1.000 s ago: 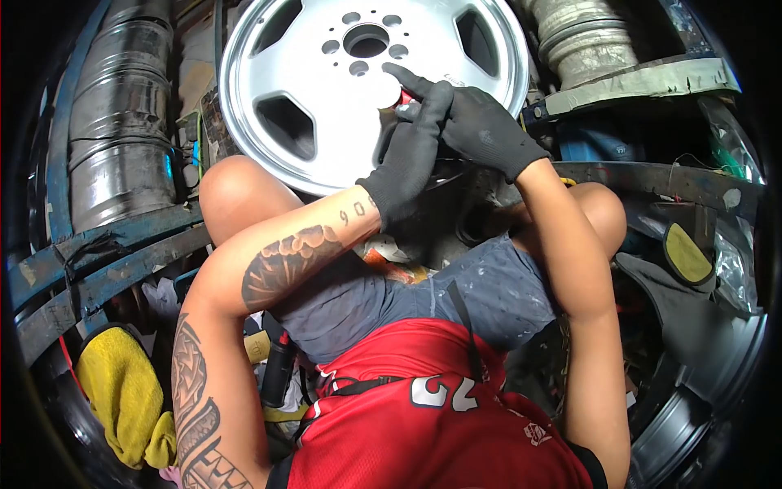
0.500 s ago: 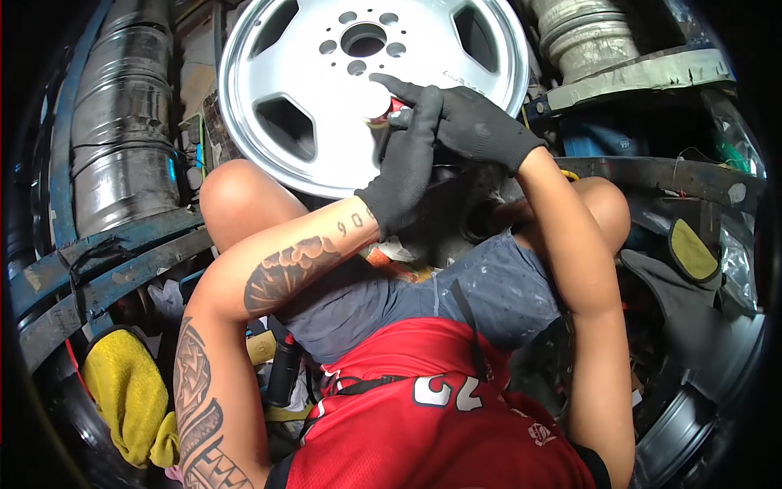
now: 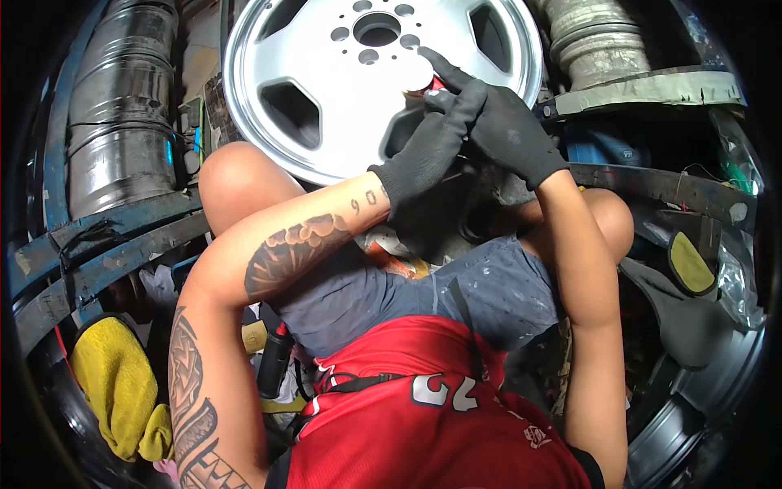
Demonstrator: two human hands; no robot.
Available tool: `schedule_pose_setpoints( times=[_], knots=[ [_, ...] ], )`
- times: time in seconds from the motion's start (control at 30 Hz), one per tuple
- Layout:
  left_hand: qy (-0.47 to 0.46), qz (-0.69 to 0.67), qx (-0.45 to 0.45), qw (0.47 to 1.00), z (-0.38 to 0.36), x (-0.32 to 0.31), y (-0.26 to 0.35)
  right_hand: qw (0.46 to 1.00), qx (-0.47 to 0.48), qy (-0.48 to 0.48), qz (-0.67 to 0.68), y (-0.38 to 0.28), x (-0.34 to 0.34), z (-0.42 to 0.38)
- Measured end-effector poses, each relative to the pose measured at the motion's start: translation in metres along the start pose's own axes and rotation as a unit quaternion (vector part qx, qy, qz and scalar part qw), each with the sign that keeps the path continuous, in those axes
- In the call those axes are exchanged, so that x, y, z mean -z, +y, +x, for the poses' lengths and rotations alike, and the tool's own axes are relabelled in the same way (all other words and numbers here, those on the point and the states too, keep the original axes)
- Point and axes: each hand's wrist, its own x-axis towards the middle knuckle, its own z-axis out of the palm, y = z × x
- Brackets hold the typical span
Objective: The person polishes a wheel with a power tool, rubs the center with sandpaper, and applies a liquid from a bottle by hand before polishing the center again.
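My hands, both in dark grey gloves, meet over the lower right face of a silver alloy wheel rim (image 3: 342, 73). Between them is a small red tool with a round white pad (image 3: 417, 76), its pad against the bright metal just below the hub hole. My left hand (image 3: 436, 138) reaches across from the left, fingers closed at the tool, thumb up beside the other glove. My right hand (image 3: 513, 126) closes in from the right, index finger stretched past the pad toward a bolt hole. Most of the tool's body is hidden by the gloves.
Stacked metal rims (image 3: 122, 106) stand at the left behind a blue metal frame (image 3: 106, 228). Another worn rim (image 3: 582, 41) sits at upper right. A yellow cloth (image 3: 114, 383) hangs lower left, near a black bottle (image 3: 275, 363). My bent knees flank the wheel.
Both hands and the tool have shifted right and slightly up across the wheel face, closer to the right-hand bolt hole. The view has also moved a little.
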Motion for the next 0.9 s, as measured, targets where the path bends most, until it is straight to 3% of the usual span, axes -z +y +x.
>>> schedule_pose_setpoints(
  times=[0.07, 0.2, 0.23, 0.37, 0.47, 0.63, 0.7, 0.8, 0.9],
  knots=[
    [0.022, -0.01, -0.011, 1.0, -0.002, -0.002, -0.005, 0.998, 0.053, 0.013, 0.028, 0.001, -0.003, -0.002],
    [0.05, 0.005, 0.016, 0.999, -0.003, 0.001, -0.017, 0.999, 0.045, -0.012, 0.001, -0.004, 0.002, -0.006],
    [0.094, 0.021, -0.062, 0.993, -0.003, -0.005, -0.015, 0.999, 0.043, -0.019, 0.007, 0.01, -0.008, -0.001],
    [0.141, -0.006, -0.06, 0.988, 0.004, 0.003, -0.028, 0.996, 0.085, -0.006, 0.016, 0.024, -0.031, 0.015],
    [0.082, 0.005, -0.039, 0.996, -0.001, 0.016, -0.028, 0.994, 0.101, -0.03, 0.018, 0.028, -0.031, 0.02],
    [0.071, -0.003, -0.027, 0.997, -0.007, 0.006, -0.016, 0.99, 0.126, -0.023, 0.053, 0.02, -0.022, 0.024],
    [0.048, -0.007, -0.012, 0.999, -0.005, 0.003, -0.013, 0.977, 0.208, -0.039, -0.034, 0.046, -0.02, 0.031],
    [0.014, 0.001, -0.001, 1.0, -0.006, -0.003, -0.006, 0.984, 0.105, -0.116, -0.087, 0.016, 0.014, 0.017],
    [0.005, 0.013, -0.015, 1.0, -0.003, -0.005, -0.001, 0.987, 0.125, -0.044, -0.096, 0.019, 0.013, 0.014]
  ],
)
